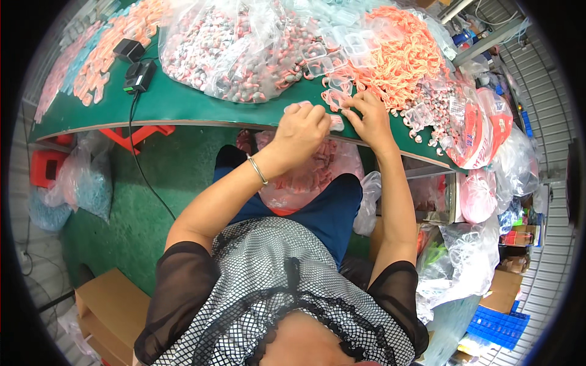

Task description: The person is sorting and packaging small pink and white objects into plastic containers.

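Note:
At the front edge of the green table (pixel 201 113), my left hand (pixel 303 129) is closed, its fingers curled round something mostly hidden. A bit of pink shows by its fingertips. Just right of it lies a small clear case (pixel 336 122) with pink inside. My right hand (pixel 371 124) is bent in a pinch, thumb and forefinger close together; what is between them is too small to make out. Its fingertips are beside a small clear plastic box (pixel 334 98). Beyond that hand spreads a heap of orange cords (pixel 400 55).
A large clear bag (pixel 229 55) of small grey-and-pink pieces stands mid-table. Filled orange cases (pixel 119 46) and a black device (pixel 139 76) with a hanging cable lie left. Loose small pieces (pixel 427 113) and a red-and-white bag (pixel 488 131) are at right. A cardboard box (pixel 116 305) stands lower left.

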Demonstrator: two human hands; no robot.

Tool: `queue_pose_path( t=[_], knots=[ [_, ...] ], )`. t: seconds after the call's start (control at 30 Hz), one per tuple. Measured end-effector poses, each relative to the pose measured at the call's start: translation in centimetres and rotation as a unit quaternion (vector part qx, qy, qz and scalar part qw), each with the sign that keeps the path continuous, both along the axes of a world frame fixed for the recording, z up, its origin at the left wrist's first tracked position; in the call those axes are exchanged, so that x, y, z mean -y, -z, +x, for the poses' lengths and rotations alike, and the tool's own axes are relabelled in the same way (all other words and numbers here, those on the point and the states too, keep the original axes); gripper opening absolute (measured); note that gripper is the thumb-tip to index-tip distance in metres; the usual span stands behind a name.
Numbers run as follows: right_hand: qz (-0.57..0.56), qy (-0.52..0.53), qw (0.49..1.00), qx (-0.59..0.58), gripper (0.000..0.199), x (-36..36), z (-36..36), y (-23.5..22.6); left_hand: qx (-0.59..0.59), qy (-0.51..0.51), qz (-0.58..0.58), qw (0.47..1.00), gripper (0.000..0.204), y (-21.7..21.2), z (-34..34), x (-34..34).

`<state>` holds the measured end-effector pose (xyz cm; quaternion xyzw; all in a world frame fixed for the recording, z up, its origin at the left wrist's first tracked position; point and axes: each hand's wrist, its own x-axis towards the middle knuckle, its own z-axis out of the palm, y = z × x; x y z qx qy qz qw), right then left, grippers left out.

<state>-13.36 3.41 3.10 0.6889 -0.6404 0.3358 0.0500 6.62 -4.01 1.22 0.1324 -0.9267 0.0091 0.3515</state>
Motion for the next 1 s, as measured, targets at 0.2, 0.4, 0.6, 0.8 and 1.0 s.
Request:
queue_pose_path(
  t=[0.2,0.4,0.6,0.8,1.0],
  knots=[
    [-0.038,0.048,0.997,-0.05,0.011,-2.6,0.7,-1.0,-0.036,0.016,0.025,0.999,0.013,-0.7,1.2,1.0],
    [-0.003,0.102,0.989,-0.107,0.01,-6.6,-0.2,-0.4,-0.027,0.013,0.111,0.993,0.017,-1.6,1.3,2.3],
    [0.001,0.114,0.991,-0.073,0.012,-7.4,-0.9,0.6,0.049,-0.132,0.126,0.982,0.017,-1.7,-1.6,6.2],
    [-0.002,0.126,0.99,0.059,0.012,-7.6,-2.0,1.5,0.111,-0.184,0.107,0.971,0.013,-1.4,-4.4,7.5],
    [-0.061,0.131,0.986,0.087,0.009,-8.3,-3.0,0.6,0.132,-0.19,0.086,0.969,0.013,-0.9,-5.5,8.3]
  ],
)
